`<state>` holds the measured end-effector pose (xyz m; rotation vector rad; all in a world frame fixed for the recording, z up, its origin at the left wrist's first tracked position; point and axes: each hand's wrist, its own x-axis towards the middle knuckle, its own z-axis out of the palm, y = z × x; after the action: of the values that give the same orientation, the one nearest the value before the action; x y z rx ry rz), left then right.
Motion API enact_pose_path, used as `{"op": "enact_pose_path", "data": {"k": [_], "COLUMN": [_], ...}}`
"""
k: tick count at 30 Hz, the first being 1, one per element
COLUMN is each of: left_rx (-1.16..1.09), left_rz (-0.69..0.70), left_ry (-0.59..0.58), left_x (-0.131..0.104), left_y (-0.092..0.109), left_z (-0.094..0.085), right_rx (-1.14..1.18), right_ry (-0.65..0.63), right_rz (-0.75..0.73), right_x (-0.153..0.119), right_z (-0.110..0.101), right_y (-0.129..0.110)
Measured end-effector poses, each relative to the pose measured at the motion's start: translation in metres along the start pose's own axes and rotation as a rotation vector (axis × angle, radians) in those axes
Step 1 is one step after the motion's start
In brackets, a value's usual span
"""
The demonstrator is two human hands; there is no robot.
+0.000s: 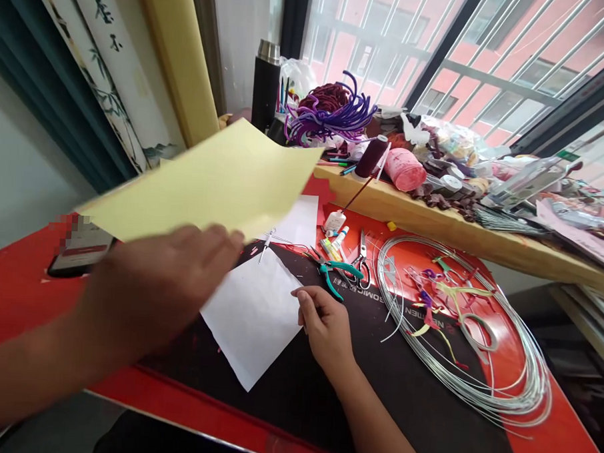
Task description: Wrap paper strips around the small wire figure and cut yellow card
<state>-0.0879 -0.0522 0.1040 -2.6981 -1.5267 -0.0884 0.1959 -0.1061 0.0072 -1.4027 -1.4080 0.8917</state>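
Observation:
My left hand, smeared by motion, grips a pale yellow sheet of paper and holds it tilted above the table. Beneath it, a white sheet of paper lies turned cornerwise on the black mat. The fingers of my right hand are pinched together at that sheet's right corner, which they partly cover. Near the sheet's far corner lies a small pointed metal tool. Teal-handled pliers and scissors rest just beyond my right hand.
A large coil of silvery wire surrounds a roll of tape and colourful scraps on the right. Glue containers stand near the wooden ledge, which carries yarn, spools and bags. A phone lies on the left.

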Motion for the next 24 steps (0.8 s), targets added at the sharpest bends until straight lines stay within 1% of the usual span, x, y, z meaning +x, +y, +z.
{"op": "enact_pose_path", "data": {"k": [1, 2, 3, 4, 5, 8, 10, 12, 14, 17, 18, 20, 24], "left_rx": [0.17, 0.283, 0.342, 0.359, 0.355, 0.31, 0.285, 0.269, 0.253, 0.225, 0.223, 0.221, 0.188], "left_rz": [0.071, 0.214, 0.316, 0.357, 0.362, 0.358, 0.382, 0.386, 0.358, 0.256, 0.219, 0.194, 0.289], "left_ry": [0.136, 0.235, 0.282, 0.288, 0.29, 0.237, 0.193, 0.144, 0.077, -0.026, -0.042, -0.051, -0.091], "left_x": [0.004, 0.007, 0.01, 0.013, 0.015, 0.018, 0.019, 0.021, 0.026, 0.035, 0.037, 0.039, 0.037], "left_y": [0.029, 0.052, 0.071, 0.086, 0.096, 0.115, 0.123, 0.126, 0.123, 0.111, 0.107, 0.102, 0.106], "left_z": [0.001, 0.005, 0.01, 0.017, 0.026, 0.049, 0.058, 0.061, 0.057, 0.047, 0.044, 0.041, 0.046], "right_rx": [0.038, 0.066, 0.086, 0.099, 0.11, 0.128, 0.083, -0.03, -0.157, -0.263, -0.283, -0.325, -0.381], "right_ry": [0.003, 0.01, 0.013, 0.015, 0.015, 0.002, -0.002, -0.001, -0.002, -0.011, -0.021, -0.044, -0.048], "right_rz": [0.027, 0.049, 0.064, 0.075, 0.085, 0.115, 0.115, 0.087, 0.048, 0.007, -0.004, -0.033, -0.134], "right_x": [0.001, 0.001, 0.002, 0.002, 0.002, 0.001, 0.001, 0.001, 0.002, 0.003, 0.003, 0.003, 0.001], "right_z": [0.0, 0.0, 0.0, 0.0, 0.0, 0.0, 0.0, -0.001, -0.003, -0.004, -0.004, -0.004, -0.002], "right_y": [0.002, 0.003, 0.005, 0.007, 0.008, 0.01, 0.009, 0.006, 0.004, 0.002, 0.003, 0.004, 0.009]}}
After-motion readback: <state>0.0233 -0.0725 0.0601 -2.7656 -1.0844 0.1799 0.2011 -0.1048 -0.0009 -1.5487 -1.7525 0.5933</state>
